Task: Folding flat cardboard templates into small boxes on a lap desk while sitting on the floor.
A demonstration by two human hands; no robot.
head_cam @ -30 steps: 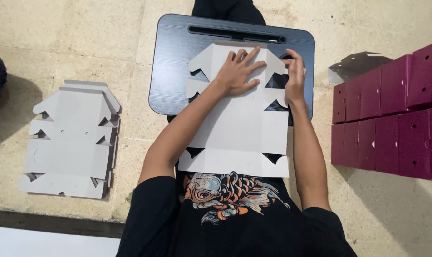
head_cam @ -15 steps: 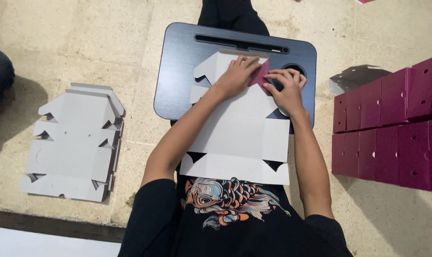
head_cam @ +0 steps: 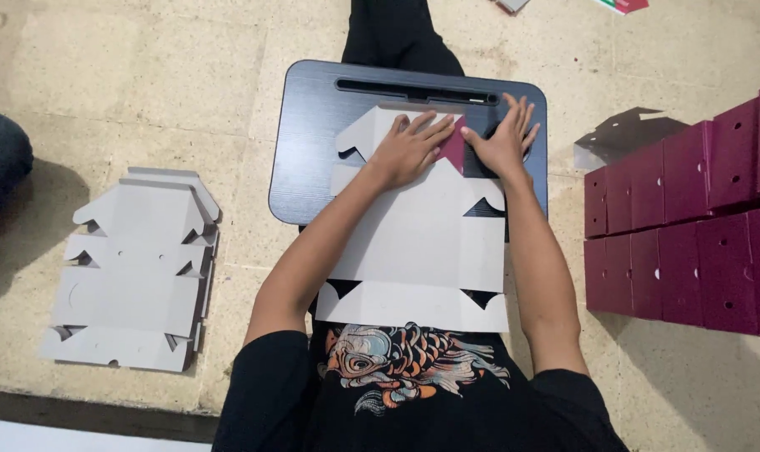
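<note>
On the dark lap tray [head_cam: 313, 151] across the person's legs, a flat white die-cut cardboard blank [head_cam: 418, 243] is laid with its long axis running straight away from the body, its near edge over the printed black shirt [head_cam: 413, 377] and its far end pointing toward the slot at the tray's far rim. The blank is seen white side up, with notched flaps along both long sides. At its far end a flap [head_cam: 454, 146] is turned over so that a maroon face is shown as a small triangle between the two hands. The left hand [head_cam: 409, 146] is pressed flat on the far part of the blank, fingers spread wide and pointing away and slightly to the right, touching the maroon fold at its edge. The right hand [head_cam: 505, 138] is laid flat just beside it, fingers fanned wide over the far right corner and the tray; nothing is gripped by either hand. On the stone floor [head_cam: 146, 84] to the left, well apart from the tray, a stack of similar white blanks [head_cam: 133, 268] is laid flat. To the right, folded maroon boxes [head_cam: 690, 226] are lined up in rows, with a single unfolded grey blank [head_cam: 627, 130] lying behind them.
</note>
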